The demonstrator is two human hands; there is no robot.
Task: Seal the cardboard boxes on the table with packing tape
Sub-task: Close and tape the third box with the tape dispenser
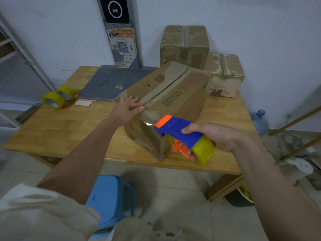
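- The cardboard box (166,101) in hand sits at an angle near the middle of the bench (60,129), one corner pointing toward the person, its top flaps folded shut so the centre seam runs away from the near edge.
- The left hand (128,108) lies flat on the near end of the box top, fingers (137,106) straight and spread beside the seam; this looks meant to pin the flaps down and keep the box from sliding.
- The right hand (213,136) grips the tape dispenser (184,138), thumb on its blue body and fingers curled through the core of the yellow roll, orange nose aimed at the near upper edge of the box.
- A shiny strip just below that edge, by the nose, may be tape starting on the end face; I cannot tell for sure.
- Judged from this, the seam is about to be taped from the near end.
- Two more boxes (203,54) stand at the far right against the wall, tape already along their seams.
- Two spare tape rolls (58,98) rest at the bench's left edge, out of the working path.
- A grey board (111,82) lies flat behind the box.
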